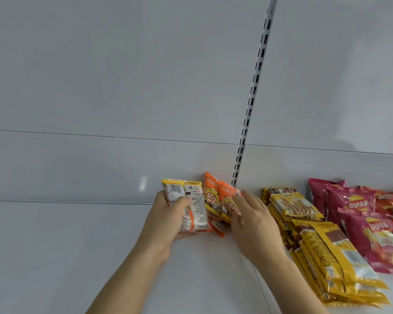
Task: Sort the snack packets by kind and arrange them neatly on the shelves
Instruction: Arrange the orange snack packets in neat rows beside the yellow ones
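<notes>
- Both hands are out over the white shelf [77, 257], close to its back panel.
- Left hand [166, 223] is wrapped around a little bundle of orange-and-white packets [191, 207], thumb across the front, back sides with barcode and small print facing up. Bundle is tipped up off the shelf surface.
- Right hand [254, 225] has its fingers spread fairly flat and a bit blurry, resting against the orange cartoon packets [216, 198]. Can't really tell if it's gripping any of them or just touching.
- Those orange cartoon packets stand upright, leaning toward the back panel, right at the foot of the slotted upright rail [252, 96], and they sit between the two hands.
- Just right of the right hand there's a row of yellow packets [327, 252] overlapping each other, running from the back panel toward the front edge.
- Further right, touching the yellow row, a bunch of pink Lay's bags [358, 202] lie overlapped.
- Left half of the shelf is bare white.
</notes>
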`<state>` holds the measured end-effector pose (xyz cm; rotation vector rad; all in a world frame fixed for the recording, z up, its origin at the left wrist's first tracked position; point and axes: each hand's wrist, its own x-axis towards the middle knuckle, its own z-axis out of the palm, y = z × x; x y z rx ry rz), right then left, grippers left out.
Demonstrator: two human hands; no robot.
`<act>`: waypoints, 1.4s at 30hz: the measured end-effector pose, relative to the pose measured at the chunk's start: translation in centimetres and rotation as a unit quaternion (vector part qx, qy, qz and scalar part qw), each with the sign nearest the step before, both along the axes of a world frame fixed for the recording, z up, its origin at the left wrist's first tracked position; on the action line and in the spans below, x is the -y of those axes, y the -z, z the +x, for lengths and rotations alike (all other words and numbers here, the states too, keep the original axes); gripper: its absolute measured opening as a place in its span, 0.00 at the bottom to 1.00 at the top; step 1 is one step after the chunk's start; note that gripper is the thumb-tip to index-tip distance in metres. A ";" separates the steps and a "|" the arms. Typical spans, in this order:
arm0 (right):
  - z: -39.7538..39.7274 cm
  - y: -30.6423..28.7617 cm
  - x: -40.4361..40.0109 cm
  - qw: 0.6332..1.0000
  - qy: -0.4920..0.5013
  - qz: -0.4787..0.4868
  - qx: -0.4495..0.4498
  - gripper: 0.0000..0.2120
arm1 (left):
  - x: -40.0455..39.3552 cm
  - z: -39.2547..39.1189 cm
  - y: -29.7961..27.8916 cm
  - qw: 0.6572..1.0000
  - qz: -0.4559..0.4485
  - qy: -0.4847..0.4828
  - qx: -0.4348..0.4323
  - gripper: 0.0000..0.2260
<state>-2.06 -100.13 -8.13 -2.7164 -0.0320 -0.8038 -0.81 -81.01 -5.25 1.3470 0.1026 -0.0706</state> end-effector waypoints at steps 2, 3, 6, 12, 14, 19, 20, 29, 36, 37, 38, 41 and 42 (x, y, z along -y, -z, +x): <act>0.0 -0.1 -0.4 0.995 0.002 -0.039 -0.091 0.25 | 0.0 -0.1 0.1 1.000 -0.002 0.004 0.000 0.09; 0.0 -0.1 -0.6 0.993 -0.005 -0.052 -0.106 0.27 | 0.0 -0.1 0.1 1.000 -0.002 0.004 -0.001 0.09; -0.1 0.2 -0.1 0.999 -0.030 -0.032 -0.033 0.21 | -0.3 -0.1 0.2 1.000 -0.008 0.001 -0.002 0.10; -2.2 -1.0 -2.1 0.971 -0.082 0.098 0.202 0.21 | -0.1 -0.2 0.4 1.000 -0.002 -0.010 0.025 0.09; -2.7 -0.3 -4.2 0.969 -0.155 0.062 0.183 0.23 | 0.2 -0.3 0.2 0.999 -0.044 0.003 0.024 0.08; -4.1 -0.4 -6.4 0.949 -0.285 0.106 0.079 0.30 | 0.1 -0.5 -0.3 0.997 -0.039 0.043 0.041 0.22; -4.1 -0.8 -6.3 0.940 -0.297 0.150 0.071 0.30 | 0.0 -0.5 -0.2 0.997 -0.042 0.039 0.050 0.19; 1.7 -0.9 -2.4 0.987 -0.033 -0.036 -0.156 0.34 | -2.7 0.3 1.0 0.997 -0.006 -0.049 0.063 0.11; 1.0 -1.8 -1.2 0.988 -0.095 0.078 -0.094 0.16 | -3.5 0.8 1.8 0.998 0.022 -0.047 0.040 0.13; 1.0 -1.9 -0.9 0.987 -0.098 0.085 -0.098 0.15 | -3.4 0.8 1.8 0.998 0.024 -0.046 0.039 0.13; 1.0 -2.0 -0.7 0.987 -0.095 0.094 -0.088 0.16 | -3.3 0.8 1.8 0.998 0.026 -0.046 0.038 0.13; 0.4 -2.7 -0.9 0.986 -0.042 0.157 0.042 0.23 | -3.1 0.9 1.7 0.997 0.028 -0.059 0.044 0.13; 0.1 -2.9 -1.0 0.981 -0.032 0.162 0.105 0.21 | -3.0 0.9 1.8 0.997 0.026 -0.064 0.047 0.13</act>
